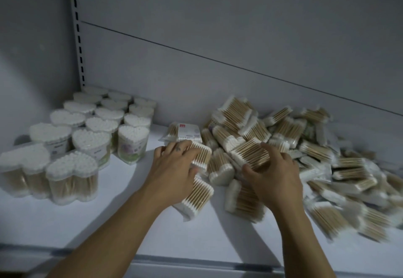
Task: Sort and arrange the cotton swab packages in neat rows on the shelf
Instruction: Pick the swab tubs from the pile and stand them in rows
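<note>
A loose heap of flat cotton swab packs (316, 158), wooden sticks with white tips, covers the right half of the white shelf (122, 223). My right hand (274, 175) grips one flat pack (250, 153) at the heap's left edge, thumb under it. My left hand (174, 168) lies over a short row of flat packs (196, 192) in the middle, fingers curled over the top of a pack (200, 153). A pack with a white label (187, 132) sits behind that row.
Heart-shaped clear tubs of swabs (93, 129) stand in neat rows at the left, reaching back to the slotted upright (78, 38). The grey back panel (239, 38) rises behind. The shelf's front lip (196, 262) runs below my forearms.
</note>
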`<state>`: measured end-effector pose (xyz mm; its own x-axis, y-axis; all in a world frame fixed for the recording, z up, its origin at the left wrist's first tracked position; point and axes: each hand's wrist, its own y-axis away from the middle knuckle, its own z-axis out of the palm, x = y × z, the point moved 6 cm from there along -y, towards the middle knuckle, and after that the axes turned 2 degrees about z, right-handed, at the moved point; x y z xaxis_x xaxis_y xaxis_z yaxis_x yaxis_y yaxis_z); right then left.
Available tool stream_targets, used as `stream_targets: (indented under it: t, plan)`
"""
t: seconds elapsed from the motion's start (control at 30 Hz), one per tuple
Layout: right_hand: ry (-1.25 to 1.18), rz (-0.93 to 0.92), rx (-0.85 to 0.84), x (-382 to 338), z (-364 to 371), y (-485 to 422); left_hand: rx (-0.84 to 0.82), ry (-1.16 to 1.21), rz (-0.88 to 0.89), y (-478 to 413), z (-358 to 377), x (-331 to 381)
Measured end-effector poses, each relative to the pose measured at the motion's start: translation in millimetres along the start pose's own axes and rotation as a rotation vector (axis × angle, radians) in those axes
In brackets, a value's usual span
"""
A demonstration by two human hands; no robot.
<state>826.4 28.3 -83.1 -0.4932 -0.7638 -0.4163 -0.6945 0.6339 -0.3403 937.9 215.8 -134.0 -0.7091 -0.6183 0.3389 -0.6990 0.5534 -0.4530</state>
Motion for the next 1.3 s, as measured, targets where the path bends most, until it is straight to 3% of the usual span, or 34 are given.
stream_targets:
  t: [0.13, 0.33, 0.43, 0.5, 0.6, 0.7, 0.77, 0.9, 1.1, 1.3]
  plan:
    - [-0.273, -0.056, 0.062, 6.7, -6.9, -2.9, -0.011, 0.034, -0.016, 1.9, 2.4, -5.9]
    - [-0.696, 0.021, 0.121, 18.0, -32.2, -9.0, 0.0, 0.051, -0.029, 2.6, 3.8, -6.5]
    - [-0.787, -0.103, 0.154, -13.2, -48.4, -13.8, 0.002, 0.07, -0.023, 2.6, 1.0, -5.5]
    - [-0.715, -0.196, 0.125, -49.2, -39.3, -17.6, 0.034, 0.117, -0.046, 0.8, -5.2, -6.7]
    - [-0.415, -0.379, 0.069, -110.1, -10.6, -26.7, 0.25, 0.401, -0.126, 1.7, -24.1, -8.3]
    - [-0.003, -0.494, -0.154, -147.2, 26.2, -37.4, 0.411, 0.303, -0.051, 8.3, -38.0, 0.6]
    - [0.129, -0.5, -0.17, -144.3, 31.9, -38.3, 0.322, 0.161, -0.031, 7.7, -29.2, 0.4]
    - [0.082, -0.465, 0.191, -104.1, -4.8, -27.0, 0.091, 0.093, -0.103, 2.0, -7.6, -12.4]
    - [0.299, -0.198, -0.047, -50.6, 19.8, -29.7, 0.11, 0.194, -0.082, 0.8, -7.5, -14.4]
    - [0.31, -0.202, 0.063, -52.8, 26.0, -39.4, 0.177, 0.255, 0.024, 0.7, -16.6, -5.3]
